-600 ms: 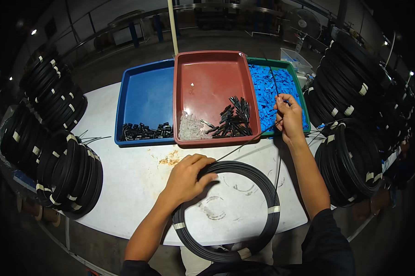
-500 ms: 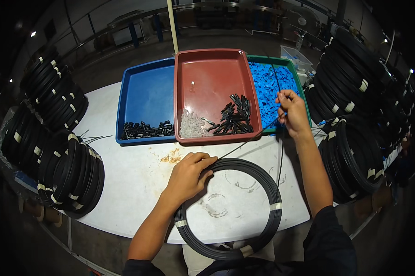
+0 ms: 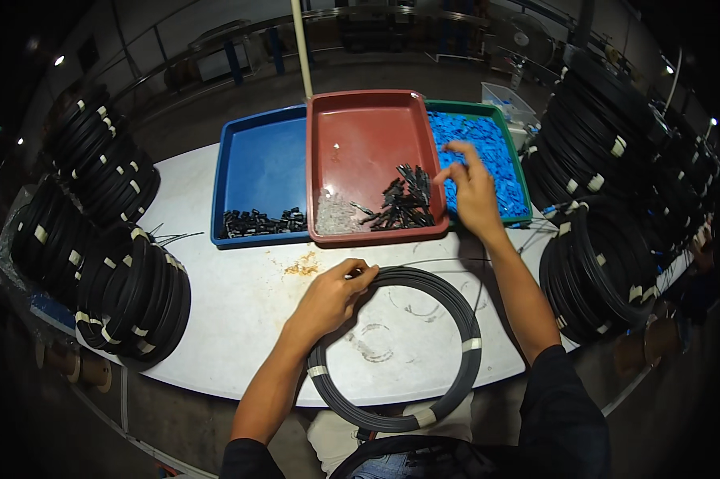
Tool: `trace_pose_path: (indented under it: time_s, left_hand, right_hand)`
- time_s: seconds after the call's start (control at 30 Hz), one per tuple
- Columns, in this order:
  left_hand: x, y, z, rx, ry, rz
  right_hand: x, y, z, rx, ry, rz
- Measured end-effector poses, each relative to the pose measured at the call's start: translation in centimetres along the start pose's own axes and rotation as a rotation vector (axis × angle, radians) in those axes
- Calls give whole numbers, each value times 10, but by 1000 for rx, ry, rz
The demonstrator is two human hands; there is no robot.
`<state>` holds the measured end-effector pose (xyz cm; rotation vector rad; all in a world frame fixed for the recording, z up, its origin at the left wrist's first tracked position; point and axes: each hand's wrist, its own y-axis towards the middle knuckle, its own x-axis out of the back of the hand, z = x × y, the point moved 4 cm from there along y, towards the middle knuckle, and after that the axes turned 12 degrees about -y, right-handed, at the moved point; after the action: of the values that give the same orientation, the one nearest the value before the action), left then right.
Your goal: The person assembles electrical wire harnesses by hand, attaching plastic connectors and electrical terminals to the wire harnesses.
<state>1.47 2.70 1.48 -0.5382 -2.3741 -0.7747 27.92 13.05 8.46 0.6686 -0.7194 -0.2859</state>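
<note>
A coil of black cable (image 3: 453, 313), bound with pale tape bands, lies at the table's near edge. My left hand (image 3: 334, 294) is closed on the coil's upper left side, its thumb and fingers pinched round the strands. A loose strand (image 3: 436, 261) leaves the coil near those fingers and runs to the right, passing below my right wrist. My right hand (image 3: 473, 190) is raised over the border of the red tray (image 3: 360, 136) and the green tray (image 3: 526, 190), slightly blurred. Its fingers are apart and nothing shows in them. Beneath it are small blue pieces (image 3: 488, 152).
The red tray holds slim black connectors (image 3: 408, 203) and small clear pieces (image 3: 334, 215). Short black parts (image 3: 260, 223) lie in the blue tray (image 3: 256, 152). Stacked cable coils stand at left (image 3: 132, 295) and right (image 3: 591, 271). A clear bin (image 3: 508, 104) sits behind.
My right hand has let go of the loose strand and moved left toward the red tray, fingers spreading. The strand has dropped lower. My left hand keeps its grip on the coil.
</note>
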Motion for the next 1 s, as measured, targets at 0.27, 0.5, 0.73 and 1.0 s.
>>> trace_pose_path:
  time_s: [0.27, 0.5, 0.73, 1.0]
  left_hand:
    - [-7, 6, 13, -32, -222, 47]
    - [-29, 31, 18, -257, -189, 171]
    - [-45, 59, 12, -288, -149, 393]
    - [-72, 81, -5, -183, -36, 627]
  right_hand:
    - [-64, -40, 18, 0, -2, 398]
    - [-76, -52, 14, -195, 233, 590]
    - [-83, -42, 30, -534, 584, 709]
    - [-90, -43, 28, -315, 353, 660]
